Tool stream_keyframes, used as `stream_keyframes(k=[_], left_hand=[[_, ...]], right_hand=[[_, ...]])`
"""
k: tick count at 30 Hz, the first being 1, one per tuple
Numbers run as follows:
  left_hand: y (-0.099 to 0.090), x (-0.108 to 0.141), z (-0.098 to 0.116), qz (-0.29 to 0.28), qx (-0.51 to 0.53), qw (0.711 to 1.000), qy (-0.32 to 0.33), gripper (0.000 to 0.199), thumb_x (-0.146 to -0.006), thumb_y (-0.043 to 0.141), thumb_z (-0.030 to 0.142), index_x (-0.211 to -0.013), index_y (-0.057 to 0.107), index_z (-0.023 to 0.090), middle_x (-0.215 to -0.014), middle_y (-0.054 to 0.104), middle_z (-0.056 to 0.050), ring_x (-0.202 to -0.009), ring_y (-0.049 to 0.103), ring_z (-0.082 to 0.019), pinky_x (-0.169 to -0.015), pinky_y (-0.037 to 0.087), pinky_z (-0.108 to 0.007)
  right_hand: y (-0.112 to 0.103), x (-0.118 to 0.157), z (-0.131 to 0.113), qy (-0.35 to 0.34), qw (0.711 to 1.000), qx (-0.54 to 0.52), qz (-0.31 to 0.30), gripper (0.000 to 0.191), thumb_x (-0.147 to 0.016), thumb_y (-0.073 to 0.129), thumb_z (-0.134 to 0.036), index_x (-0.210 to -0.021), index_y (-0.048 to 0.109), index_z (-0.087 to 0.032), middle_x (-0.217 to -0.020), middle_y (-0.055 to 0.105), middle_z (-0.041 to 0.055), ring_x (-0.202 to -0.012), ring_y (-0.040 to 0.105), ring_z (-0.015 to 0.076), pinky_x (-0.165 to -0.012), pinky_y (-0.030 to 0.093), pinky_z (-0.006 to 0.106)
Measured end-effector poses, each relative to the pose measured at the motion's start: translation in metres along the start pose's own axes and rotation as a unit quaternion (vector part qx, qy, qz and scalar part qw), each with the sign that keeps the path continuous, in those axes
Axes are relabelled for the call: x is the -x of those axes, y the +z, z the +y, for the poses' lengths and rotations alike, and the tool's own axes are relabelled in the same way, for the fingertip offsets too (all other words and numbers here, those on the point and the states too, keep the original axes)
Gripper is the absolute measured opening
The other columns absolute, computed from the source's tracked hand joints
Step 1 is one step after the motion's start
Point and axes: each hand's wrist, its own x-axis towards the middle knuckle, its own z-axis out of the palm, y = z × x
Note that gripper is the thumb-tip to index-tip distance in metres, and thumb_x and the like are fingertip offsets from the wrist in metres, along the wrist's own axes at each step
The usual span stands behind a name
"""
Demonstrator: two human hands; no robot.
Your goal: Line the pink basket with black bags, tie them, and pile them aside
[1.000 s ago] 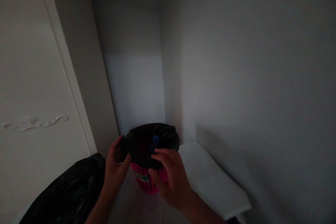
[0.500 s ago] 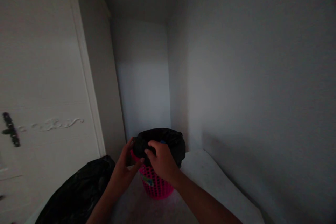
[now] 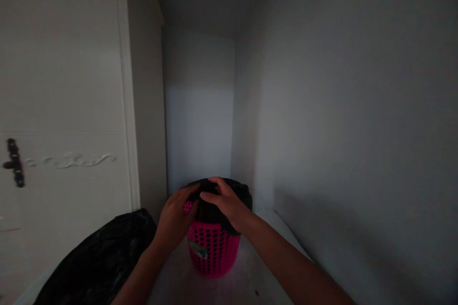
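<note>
Black plastic liner (image 3: 244,195) in a pink perforated basket (image 3: 214,255), which stands upright on a white surface (image 3: 266,231) near the wall corner. The left hand (image 3: 176,212) curves over the basket's left rim; the right hand (image 3: 229,200) bends its fingers above the liner. In the dim light, one cannot tell whether either hand grips the film. The near rim shows bare pink; an uneven tug could therefore drag the liner inward, while a harder pull could tip the seemingly light basket.
</note>
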Motion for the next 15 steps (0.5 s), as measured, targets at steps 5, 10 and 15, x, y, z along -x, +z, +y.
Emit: stream_keyframes(k=[5,10,15], left_hand=[[0.002,-0.017,0.008,0.048,-0.022,0.999,-0.004,0.026,-0.093,0.053,0.026,-0.105,0.075,0.020,-0.100,0.078,-0.009,-0.099,0.070,-0.030,-0.094,0.053,-0.047],[0.001,-0.018,0.004,0.075,-0.015,0.997,-0.020,0.027,-0.091,0.051,0.023,-0.105,0.075,0.021,-0.102,0.078,-0.009,-0.099,0.068,-0.030,-0.095,0.050,-0.047],[0.009,-0.009,0.004,0.068,0.027,0.996,-0.045,0.027,-0.093,0.050,0.027,-0.104,0.074,0.022,-0.102,0.077,-0.010,-0.102,0.066,-0.031,-0.098,0.049,-0.050]], right_hand=[[-0.019,0.016,0.002,-0.115,0.945,0.307,0.000,0.068,-0.071,0.077,-0.010,-0.135,0.057,-0.023,-0.132,0.069,0.0089,-0.125,0.063,0.0280,-0.112,0.044,0.047],[-0.051,0.034,0.009,-0.104,0.893,0.436,0.024,0.036,-0.076,0.061,-0.005,-0.108,0.069,-0.020,-0.104,0.074,0.0067,-0.100,0.069,0.0259,-0.090,0.052,0.041],[-0.081,0.046,0.024,-0.171,0.857,0.471,0.122,0.020,-0.081,0.057,-0.007,-0.090,0.069,-0.020,-0.096,0.070,0.0067,-0.095,0.065,0.0249,-0.088,0.051,0.041]])
